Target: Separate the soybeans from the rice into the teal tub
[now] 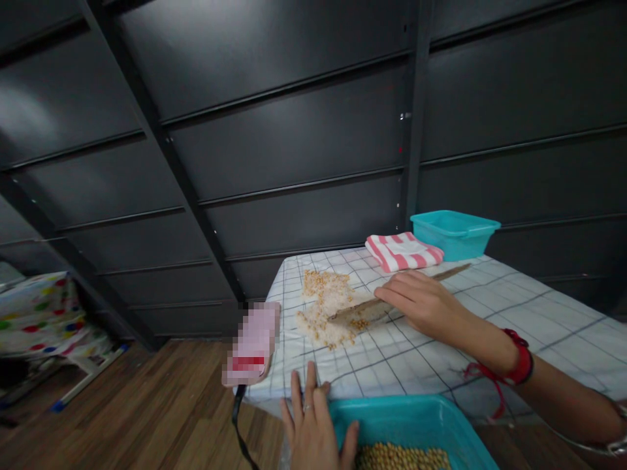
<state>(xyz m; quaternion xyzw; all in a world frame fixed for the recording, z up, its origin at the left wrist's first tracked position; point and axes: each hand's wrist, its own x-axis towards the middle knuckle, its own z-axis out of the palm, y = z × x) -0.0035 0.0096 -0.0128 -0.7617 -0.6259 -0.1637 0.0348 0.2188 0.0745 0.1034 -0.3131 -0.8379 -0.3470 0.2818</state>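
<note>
My right hand (421,301) lies flat, fingers stretched, on a long wooden spatula (386,303) that rests on the checked tablecloth (514,313). The spatula's broad end touches a pile of mixed rice and yellow beans (326,307). My left hand (313,424) holds the rim of a teal tray (416,424) of yellow beans (401,457) at the table's near edge, fingers extended along its side. A red band circles my right wrist.
A folded red-and-white striped cloth (402,250) and a second teal tub (454,233) sit at the table's far side. A blurred pink item (252,344) with a black strap hangs at the table's left corner. Dark metal wall behind; wooden floor and polka-dot fabric (42,313) on the left.
</note>
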